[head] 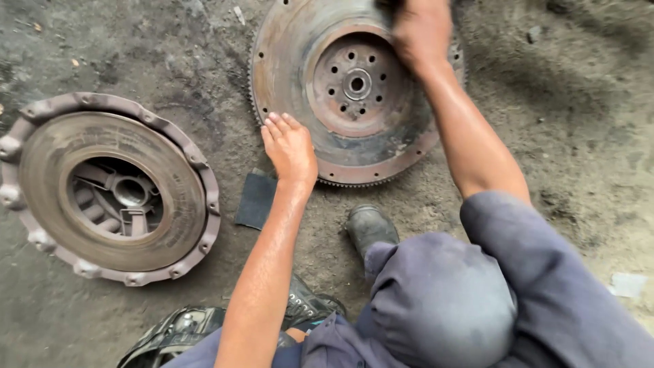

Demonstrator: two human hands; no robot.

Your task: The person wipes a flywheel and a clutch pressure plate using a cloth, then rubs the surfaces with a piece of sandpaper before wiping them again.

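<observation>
A rusty toothed flywheel [354, 146] lies flat on the dirt floor in front of me. My left hand [289, 146] rests flat on its lower left rim, fingers straight, holding nothing. My right hand [422, 31] is blurred at the flywheel's upper right face, pressing down with a small dark pad or sheet [387, 7] under its fingers. The hub with its ring of bolt holes [356, 84] lies between my two hands.
A round clutch pressure plate [109, 187] lies on the ground at the left. A dark rectangular sheet [255, 200] sits just below my left hand. My dark shoe [369, 228] and grey-trousered knee [443, 300] are in the foreground. Another shoe [184, 334] shows at the bottom.
</observation>
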